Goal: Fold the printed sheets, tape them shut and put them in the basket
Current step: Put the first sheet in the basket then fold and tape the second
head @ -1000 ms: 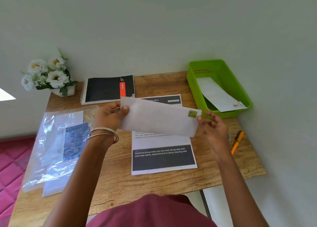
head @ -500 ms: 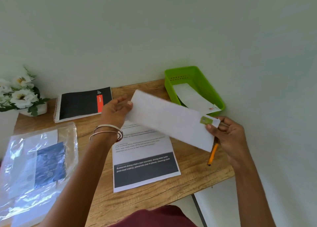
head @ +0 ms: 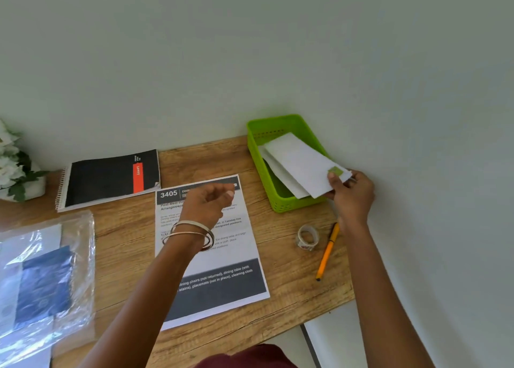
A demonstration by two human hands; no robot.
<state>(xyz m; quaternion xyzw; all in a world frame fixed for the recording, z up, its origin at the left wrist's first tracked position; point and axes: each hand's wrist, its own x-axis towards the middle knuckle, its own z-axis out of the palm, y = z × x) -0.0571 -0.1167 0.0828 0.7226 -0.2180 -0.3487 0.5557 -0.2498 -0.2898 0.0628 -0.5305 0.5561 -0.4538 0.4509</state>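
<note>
- Head view: a wooden counter [head: 283, 259] stands against a pale wall, seen from above and slightly tilted.
- The right hand [head: 351, 194] pinches the near end of a folded sheet [head: 300, 162], thumb on top beside a small green piece of tape [head: 335, 170].
- The folded sheet lies slanted inside a green basket [head: 278, 200] at the counter's far right corner; its near end sticks out over the basket's rim.
- A second folded sheet [head: 278, 170] lies under it in the basket, with only its left edge showing.
- The left hand [head: 208, 200] hovers above the counter with fingers loosely curled, holding nothing. Thin metal bangles [head: 192, 234] circle its wrist.
- Below the left hand a flat printed sheet [head: 222, 270] lies unfolded in the middle of the counter, with the number 3405 in a dark header and a dark band of white text near its bottom edge.
- A roll of tape [head: 308, 237] stands on its edge to the right of the printed sheet, just beside an orange pen [head: 328, 252] that lies on the counter.
- A black spiral notebook [head: 111, 178] with a red strip lies at the far side, left of the printed sheet.
- A clear plastic sleeve [head: 47, 278] with papers inside lies at the near left.
- White flowers [head: 14, 167] in a pot sit at the far left edge.
</note>
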